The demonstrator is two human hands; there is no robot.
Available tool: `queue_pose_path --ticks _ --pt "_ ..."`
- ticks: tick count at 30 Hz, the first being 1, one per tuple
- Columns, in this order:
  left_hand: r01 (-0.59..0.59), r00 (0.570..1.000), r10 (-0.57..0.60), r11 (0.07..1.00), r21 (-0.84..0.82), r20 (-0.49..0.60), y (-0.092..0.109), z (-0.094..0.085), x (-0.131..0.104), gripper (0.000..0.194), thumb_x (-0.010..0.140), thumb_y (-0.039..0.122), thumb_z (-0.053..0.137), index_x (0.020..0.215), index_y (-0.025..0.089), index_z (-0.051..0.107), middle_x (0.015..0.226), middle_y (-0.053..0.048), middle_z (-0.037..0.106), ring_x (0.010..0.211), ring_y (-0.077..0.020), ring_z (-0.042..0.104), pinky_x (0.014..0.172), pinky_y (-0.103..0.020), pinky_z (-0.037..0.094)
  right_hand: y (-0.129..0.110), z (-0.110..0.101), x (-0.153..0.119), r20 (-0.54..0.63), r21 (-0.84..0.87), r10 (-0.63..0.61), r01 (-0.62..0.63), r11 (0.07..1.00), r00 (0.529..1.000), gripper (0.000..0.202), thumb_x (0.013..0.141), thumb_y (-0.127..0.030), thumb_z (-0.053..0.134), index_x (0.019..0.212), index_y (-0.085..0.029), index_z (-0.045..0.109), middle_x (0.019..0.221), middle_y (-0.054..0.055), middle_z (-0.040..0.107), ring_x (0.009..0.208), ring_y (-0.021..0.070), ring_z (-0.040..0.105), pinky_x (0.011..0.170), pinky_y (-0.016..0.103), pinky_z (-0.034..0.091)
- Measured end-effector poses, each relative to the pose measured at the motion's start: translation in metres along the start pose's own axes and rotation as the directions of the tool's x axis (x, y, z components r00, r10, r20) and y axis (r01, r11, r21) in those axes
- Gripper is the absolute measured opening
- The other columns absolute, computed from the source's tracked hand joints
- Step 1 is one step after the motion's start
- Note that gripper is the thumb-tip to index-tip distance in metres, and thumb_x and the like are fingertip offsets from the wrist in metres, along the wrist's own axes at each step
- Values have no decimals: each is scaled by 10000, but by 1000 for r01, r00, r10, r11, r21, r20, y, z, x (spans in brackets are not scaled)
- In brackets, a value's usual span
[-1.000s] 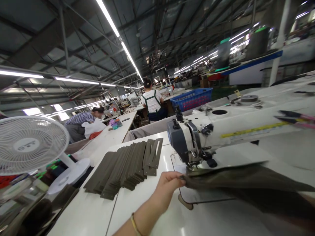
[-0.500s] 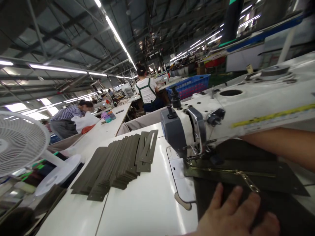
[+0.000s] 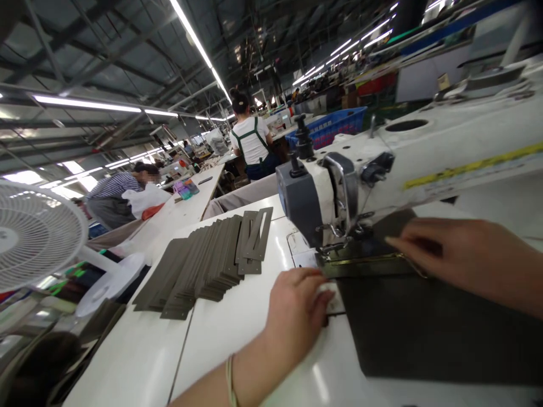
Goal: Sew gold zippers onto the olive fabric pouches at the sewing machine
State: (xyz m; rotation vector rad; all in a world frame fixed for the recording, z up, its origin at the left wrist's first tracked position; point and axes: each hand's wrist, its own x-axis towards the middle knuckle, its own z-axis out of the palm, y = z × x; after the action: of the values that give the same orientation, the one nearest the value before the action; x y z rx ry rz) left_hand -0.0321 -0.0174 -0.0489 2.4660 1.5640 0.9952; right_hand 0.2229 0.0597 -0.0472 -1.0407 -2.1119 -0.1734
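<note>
A dark fabric panel [image 3: 424, 328] with a gold zipper [image 3: 365, 260] lies under the head of a white and grey sewing machine [image 3: 303, 198]. My left hand [image 3: 297, 302] is at the zipper's left end, beside the needle area. Its fingers are curled together, and what they grip is hidden. Over the right part of the zipper, my right hand [image 3: 453, 257] has thumb and fingers pinched together. The metal zipper pull [image 3: 418, 268] shows just under these fingers; I cannot tell whether they hold it.
Fanned-out dark strips [image 3: 203, 263], some with slots, lie on the white table [image 3: 229, 333] left of the machine. A white fan [image 3: 38, 234] stands at far left. Two people work beyond, near a blue crate [image 3: 331, 127].
My left hand has come to the zipper's left end from lying spread on the panel. My right hand has emerged from behind the machine arm to the zipper. The view has shifted slightly.
</note>
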Motion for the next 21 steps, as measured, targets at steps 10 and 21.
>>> queue_pose_path --ticks 10,21 --pt "-155 988 152 977 145 34 -19 25 14 157 914 92 593 927 181 721 1103 -109 749 1075 -238 705 1030 -452 529 -45 57 3 80 74 -371 365 928 925 343 859 -22 451 950 -193 734 1027 76 747 986 196 696 918 346 578" --pt "-245 969 247 958 150 1 -22 22 19 211 931 86 512 919 166 707 1056 -121 760 1013 -251 729 1007 -459 551 -48 49 8 154 79 -312 303 950 938 246 873 -30 499 954 -109 717 986 121 738 879 210 705 820 315 597"
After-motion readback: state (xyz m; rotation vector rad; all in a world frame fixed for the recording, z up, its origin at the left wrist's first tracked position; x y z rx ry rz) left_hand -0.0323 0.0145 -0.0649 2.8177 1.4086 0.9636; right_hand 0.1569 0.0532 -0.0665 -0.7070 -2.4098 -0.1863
